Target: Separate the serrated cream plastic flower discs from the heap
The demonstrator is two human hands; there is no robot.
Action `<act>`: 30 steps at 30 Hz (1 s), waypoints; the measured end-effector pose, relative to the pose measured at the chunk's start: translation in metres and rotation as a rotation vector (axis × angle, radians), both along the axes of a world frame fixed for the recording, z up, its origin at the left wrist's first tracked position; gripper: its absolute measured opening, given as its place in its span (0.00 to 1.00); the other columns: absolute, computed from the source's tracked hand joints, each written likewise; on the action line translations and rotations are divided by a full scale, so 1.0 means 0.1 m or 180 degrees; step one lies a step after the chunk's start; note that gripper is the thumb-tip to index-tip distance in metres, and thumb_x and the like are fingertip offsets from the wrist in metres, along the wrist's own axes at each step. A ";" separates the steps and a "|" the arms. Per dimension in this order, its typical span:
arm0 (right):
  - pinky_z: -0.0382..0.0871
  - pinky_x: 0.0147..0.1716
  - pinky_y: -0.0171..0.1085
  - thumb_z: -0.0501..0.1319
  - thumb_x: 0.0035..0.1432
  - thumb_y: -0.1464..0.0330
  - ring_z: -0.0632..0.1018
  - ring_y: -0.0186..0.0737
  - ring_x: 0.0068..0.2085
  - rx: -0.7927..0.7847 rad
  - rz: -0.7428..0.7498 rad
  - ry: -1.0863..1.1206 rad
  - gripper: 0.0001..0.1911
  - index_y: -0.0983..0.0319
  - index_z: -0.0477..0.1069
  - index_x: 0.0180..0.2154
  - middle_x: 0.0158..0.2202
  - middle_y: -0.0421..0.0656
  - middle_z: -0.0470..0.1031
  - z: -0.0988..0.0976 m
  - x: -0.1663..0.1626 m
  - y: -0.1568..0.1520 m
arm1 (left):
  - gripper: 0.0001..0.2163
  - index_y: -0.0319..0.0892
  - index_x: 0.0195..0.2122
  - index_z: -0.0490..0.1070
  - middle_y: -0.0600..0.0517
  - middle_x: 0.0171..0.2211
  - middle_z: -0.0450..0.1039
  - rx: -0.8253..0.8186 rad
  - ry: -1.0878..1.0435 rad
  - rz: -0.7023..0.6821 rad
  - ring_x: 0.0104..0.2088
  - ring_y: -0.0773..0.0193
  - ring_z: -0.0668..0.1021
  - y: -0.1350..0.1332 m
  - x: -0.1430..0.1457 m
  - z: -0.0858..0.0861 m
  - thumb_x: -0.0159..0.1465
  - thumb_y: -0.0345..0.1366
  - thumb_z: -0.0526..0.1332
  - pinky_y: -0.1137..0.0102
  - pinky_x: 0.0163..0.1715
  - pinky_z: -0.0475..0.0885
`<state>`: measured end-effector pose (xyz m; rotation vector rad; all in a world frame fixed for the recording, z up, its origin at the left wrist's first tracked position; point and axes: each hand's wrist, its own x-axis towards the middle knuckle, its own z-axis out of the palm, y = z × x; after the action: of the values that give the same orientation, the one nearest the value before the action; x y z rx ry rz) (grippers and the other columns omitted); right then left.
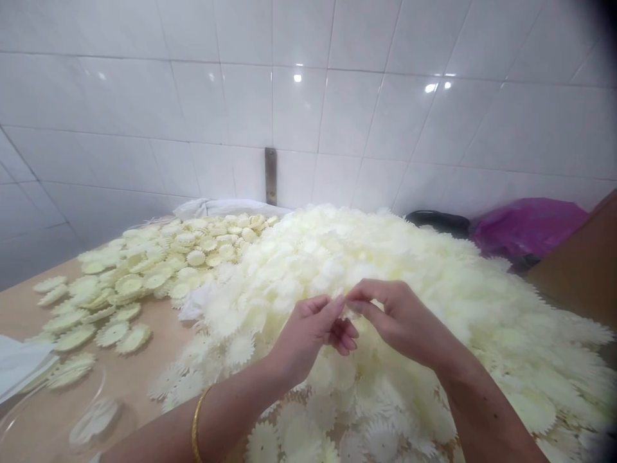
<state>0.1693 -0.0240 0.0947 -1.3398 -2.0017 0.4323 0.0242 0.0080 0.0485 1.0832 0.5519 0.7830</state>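
Both hands meet above a big heap of thin, pale yellow, saw-edged discs (308,257). My left hand (308,334), below a gold bangle (195,424) on the wrist, has thumb and forefinger pinched together, its other fingers curled. Close against it, my right hand (400,315) pinches too, its fingertips almost touching the left ones. Whatever sits between the fingertips is too small or hidden to make out. Some discs (383,440) near the front show a small hole in the middle.
Left of the heap, stacked scalloped discs (130,283) cover part of the brown tabletop (168,328). A white bundle (94,421) and white sheet (22,366) lie at front left. Behind stand a tiled wall (299,103), a dark object (438,222) and a purple plastic bag (530,225).
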 end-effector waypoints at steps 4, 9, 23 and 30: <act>0.59 0.23 0.35 0.50 0.57 0.71 0.67 0.35 0.23 0.0090 -0.0041 -0.0168 0.12 0.61 0.69 0.26 0.22 0.41 0.69 -0.04 0.00 0.01 | 0.16 0.37 0.31 0.67 0.49 0.23 0.71 0.0048 -0.0005 0.0000 0.22 0.69 0.72 0.01 0.00 -0.02 0.57 0.47 0.57 0.73 0.23 0.66; 0.57 0.21 0.33 0.49 0.57 0.70 0.64 0.33 0.22 0.0058 -0.0105 -0.0087 0.12 0.61 0.65 0.24 0.20 0.39 0.65 -0.06 0.02 0.03 | 0.17 0.36 0.32 0.67 0.48 0.23 0.71 0.0052 -0.0036 0.0043 0.21 0.68 0.72 0.03 -0.01 -0.01 0.56 0.48 0.58 0.73 0.23 0.66; 0.61 0.29 0.35 0.49 0.57 0.67 0.68 0.36 0.28 -0.0098 -0.0608 0.0569 0.09 0.60 0.59 0.25 0.23 0.39 0.65 -0.10 0.10 0.15 | 0.09 0.39 0.22 0.61 0.50 0.20 0.70 0.0278 0.0215 0.0413 0.19 0.69 0.71 0.05 -0.01 0.00 0.55 0.36 0.58 0.73 0.21 0.65; 0.56 0.23 0.35 0.46 0.56 0.69 0.65 0.36 0.23 0.0586 -0.1373 -0.0053 0.09 0.60 0.55 0.24 0.22 0.40 0.63 -0.20 -0.07 0.19 | 0.09 0.40 0.21 0.59 0.52 0.19 0.69 0.0416 0.0205 0.0580 0.19 0.70 0.70 0.04 -0.01 0.03 0.56 0.35 0.56 0.73 0.21 0.64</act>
<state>0.1627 -0.0046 0.0749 -1.6024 -1.6540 0.0364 0.0228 0.0116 0.0511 1.1929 0.6681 0.9561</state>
